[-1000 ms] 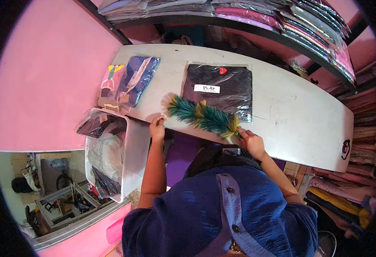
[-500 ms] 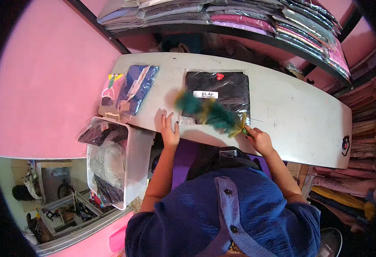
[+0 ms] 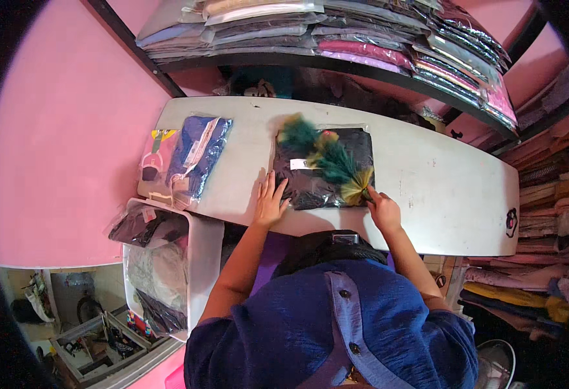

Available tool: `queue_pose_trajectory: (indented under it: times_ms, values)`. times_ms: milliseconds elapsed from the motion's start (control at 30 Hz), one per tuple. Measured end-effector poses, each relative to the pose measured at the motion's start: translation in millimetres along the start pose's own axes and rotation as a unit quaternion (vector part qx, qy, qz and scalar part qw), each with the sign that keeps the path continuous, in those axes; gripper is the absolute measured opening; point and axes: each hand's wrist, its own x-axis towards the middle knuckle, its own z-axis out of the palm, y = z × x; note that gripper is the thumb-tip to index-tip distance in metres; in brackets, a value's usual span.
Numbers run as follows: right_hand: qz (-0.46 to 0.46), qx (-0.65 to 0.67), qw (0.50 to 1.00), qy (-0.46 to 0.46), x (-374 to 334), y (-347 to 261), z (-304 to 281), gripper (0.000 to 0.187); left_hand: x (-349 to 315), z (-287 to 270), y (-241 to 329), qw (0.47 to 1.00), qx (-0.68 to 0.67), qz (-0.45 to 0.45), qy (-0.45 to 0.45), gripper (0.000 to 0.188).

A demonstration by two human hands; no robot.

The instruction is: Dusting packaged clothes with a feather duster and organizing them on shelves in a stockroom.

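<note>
A folded black garment in a clear plastic bag (image 3: 307, 191) lies on the white table (image 3: 440, 207) in front of me, with a small white label on it. Gripped in my right hand (image 3: 384, 211) is the handle end of a feather duster (image 3: 333, 160), fluffy green with yellow bands. Its plumes lie diagonally across the bag, covering part of the label and the upper middle of the garment. My left hand (image 3: 271, 200) rests with fingers outstretched at the bag's left edge, holding nothing.
Left on the table are a bagged blue garment (image 3: 199, 152) and a pink and yellow packet (image 3: 159, 155). A white bin (image 3: 203, 249) of bagged clothes stands below them. Overhead runs a shelf (image 3: 265, 59) stacked with bagged garments; folded clothes (image 3: 524, 275) fill the right side.
The duster has swung upward, its far end now near the bag's top left. My left hand has moved right, onto the bag's edge. The whole view has shifted slightly.
</note>
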Motion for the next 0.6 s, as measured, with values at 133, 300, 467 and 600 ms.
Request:
queue_pose_trajectory:
  times_ms: [133, 300, 467, 600]
  values:
    - [-0.080, 0.007, 0.996, -0.035, 8, -15, 5, 0.050, -1, 5, -5, 0.999, -0.005, 0.003, -0.050, 0.057]
    - [0.056, -0.002, 0.998, 0.031, 27, -13, 3, 0.048, 0, 7, -7, 1.000, 0.007, 0.027, 0.013, 0.058]
    - [0.010, 0.023, 0.999, 0.041, 8, -4, 0, 0.049, 0, 8, -12, 0.999, 0.009, 0.043, 0.019, 0.059]
    - [-0.004, 0.018, 1.000, 0.017, -16, 8, 0, 0.051, 0, 4, -9, 0.999, 0.012, 0.033, -0.001, 0.059]
